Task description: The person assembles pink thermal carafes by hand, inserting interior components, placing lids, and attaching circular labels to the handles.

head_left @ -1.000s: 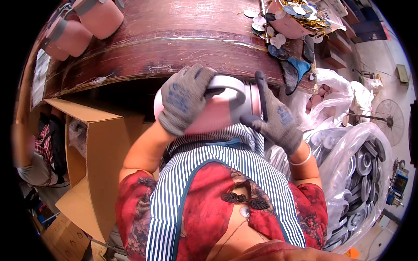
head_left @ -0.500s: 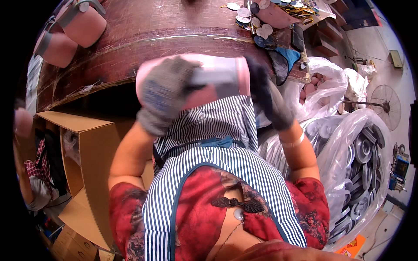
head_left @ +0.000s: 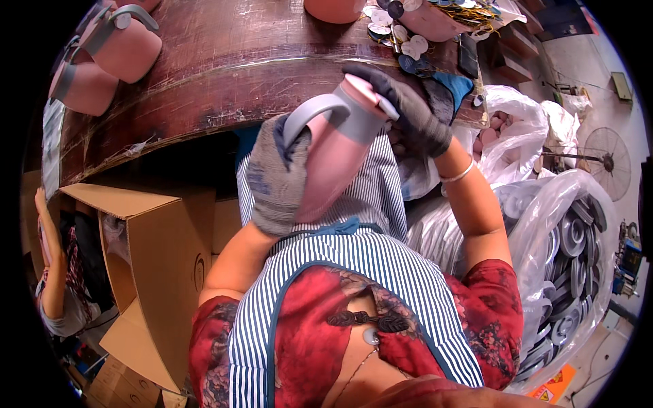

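Observation:
In front of my apron I hold a pink jug (head_left: 340, 153) with a grey collar, a grey handle and a pink lid (head_left: 359, 90). It is tilted, its top toward the far right. My left hand (head_left: 275, 180), in a grey knit glove, is closed round the body beside the handle. My right hand (head_left: 415, 112), in a dark-palmed glove, curls over the lid end, its fingers against the top and spout. Its fingertips are partly hidden behind the lid. Similar pink jugs (head_left: 132, 51) stand at the table's far left.
The worn dark-red table (head_left: 224, 61) holds a pink bowl (head_left: 435, 20) with corded round tags (head_left: 415, 46) and a blue-black cloth (head_left: 449, 88). An open carton (head_left: 160, 265) is at left, near another person's arm (head_left: 53, 251). Clear bags of grey lids (head_left: 568, 272) and pink parts (head_left: 493, 129) stand at right.
The jug has turned from lying sideways to tilted top-up, its handle now showing. My left hand moved right and nearer; my right hand moved onto the lid. Another pink item appears at the far edge.

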`<state>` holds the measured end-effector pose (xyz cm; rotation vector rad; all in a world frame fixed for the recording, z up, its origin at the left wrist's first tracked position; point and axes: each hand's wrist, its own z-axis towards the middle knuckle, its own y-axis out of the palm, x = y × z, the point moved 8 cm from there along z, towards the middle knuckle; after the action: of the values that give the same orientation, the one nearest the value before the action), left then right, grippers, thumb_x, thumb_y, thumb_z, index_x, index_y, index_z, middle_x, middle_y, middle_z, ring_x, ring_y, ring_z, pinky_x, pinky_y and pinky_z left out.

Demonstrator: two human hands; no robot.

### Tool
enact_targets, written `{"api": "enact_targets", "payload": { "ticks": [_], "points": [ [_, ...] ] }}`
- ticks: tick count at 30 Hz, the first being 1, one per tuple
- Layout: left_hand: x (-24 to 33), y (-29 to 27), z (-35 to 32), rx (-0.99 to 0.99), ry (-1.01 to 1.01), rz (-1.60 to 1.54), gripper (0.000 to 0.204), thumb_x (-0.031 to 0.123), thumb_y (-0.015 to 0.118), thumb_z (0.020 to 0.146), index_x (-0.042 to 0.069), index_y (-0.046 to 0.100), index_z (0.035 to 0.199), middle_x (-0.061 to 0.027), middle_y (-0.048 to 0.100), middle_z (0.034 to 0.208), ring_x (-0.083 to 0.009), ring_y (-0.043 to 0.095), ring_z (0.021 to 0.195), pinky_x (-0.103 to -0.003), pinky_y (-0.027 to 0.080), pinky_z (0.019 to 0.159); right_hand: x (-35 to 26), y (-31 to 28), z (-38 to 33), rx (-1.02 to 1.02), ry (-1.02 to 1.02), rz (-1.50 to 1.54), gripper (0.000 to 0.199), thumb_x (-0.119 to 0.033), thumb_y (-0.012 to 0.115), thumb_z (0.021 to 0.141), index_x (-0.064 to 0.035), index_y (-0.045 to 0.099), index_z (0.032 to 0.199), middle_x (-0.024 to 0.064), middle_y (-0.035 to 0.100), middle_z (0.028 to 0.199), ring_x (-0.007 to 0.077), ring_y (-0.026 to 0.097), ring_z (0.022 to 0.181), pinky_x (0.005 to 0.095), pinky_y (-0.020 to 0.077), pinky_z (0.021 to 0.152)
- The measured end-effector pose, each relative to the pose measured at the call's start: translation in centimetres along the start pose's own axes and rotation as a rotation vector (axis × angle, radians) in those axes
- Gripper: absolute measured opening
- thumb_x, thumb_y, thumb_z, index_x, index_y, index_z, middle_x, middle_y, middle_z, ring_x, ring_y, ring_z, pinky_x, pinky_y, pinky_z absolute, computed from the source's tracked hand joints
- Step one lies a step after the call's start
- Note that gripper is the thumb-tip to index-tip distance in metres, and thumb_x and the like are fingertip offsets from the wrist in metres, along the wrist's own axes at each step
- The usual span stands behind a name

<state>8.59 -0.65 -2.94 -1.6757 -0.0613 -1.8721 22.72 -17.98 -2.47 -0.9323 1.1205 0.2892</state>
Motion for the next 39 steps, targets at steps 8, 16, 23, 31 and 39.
{"api": "enact_targets", "payload": {
  "ticks": [8,16,23,31,39],
  "points": [
    [0.7,-0.7,0.8,-0.23,-0.108,0.062,0.036,0.022,0.064,0.094,0.002,0.055,0.122,-0.0207,0.067,0.104,-0.0344,0.066,0.098,-0.039,0.051,0.085,-2.1,0.9,0.3,0.012,-0.206,-0.008,0.067,-0.056,0.037,0.102,-0.0035,0.052,0.141,0.0161,0.052,0.145,0.0331,0.047,0.136,0.0427,0.0342,0.113],
    [-0.1,1.0,2.1,-0.359,-0.188,-0.068,0.041,0.02,0.066,0.093,-0.002,0.053,0.125,-0.0129,0.064,0.104,-0.0181,0.061,0.089,-0.03,0.049,0.081,7.1,-2.4,1.8,0.265,0.198,0.009,0.056,-0.042,0.052,0.1,-0.0025,0.052,0.139,0.0142,0.061,0.13,0.0285,0.056,0.123,0.0374,0.04,0.108],
    [-3.1,-1.6,1.2,-0.323,-0.311,-0.241,0.045,0.023,0.07,0.092,-0.001,0.055,0.127,-0.0089,0.067,0.103,-0.0156,0.063,0.088,-0.032,0.051,0.08,8.5,0.6,-3.2,0.149,0.002,-1.162,0.083,-0.073,0.054,0.081,-0.0076,0.059,0.132,0.0131,0.051,0.145,0.0356,0.034,0.143,0.0585,0.0148,0.119],
    [-4.2,-1.8,0.6,-0.462,-0.641,-0.492,0.036,0.019,0.062,0.096,-0.001,0.054,0.125,-0.0061,0.064,0.102,-0.0082,0.058,0.087,-0.023,0.047,0.078,8.0,-0.2,-7.2,0.489,-0.161,-0.782,0.034,-0.01,0.072,0.078,-0.0148,0.071,0.111,0.0035,0.069,0.115,0.0288,0.064,0.105,0.0424,0.0511,0.092],
    [-3.2,-0.1,-1.3,-0.305,-0.45,-0.42,0.03,0.012,0.062,0.096,-0.004,0.053,0.121,-0.0105,0.065,0.098,-0.0157,0.062,0.088,-0.03,0.052,0.081,4.9,-4.3,-5.9,0.966,0.109,0.48,0.029,0.004,0.061,0.091,0.0031,0.06,0.12,0.0133,0.066,0.118,0.0186,0.067,0.104,0.0317,0.0527,0.097]
  ]
}}
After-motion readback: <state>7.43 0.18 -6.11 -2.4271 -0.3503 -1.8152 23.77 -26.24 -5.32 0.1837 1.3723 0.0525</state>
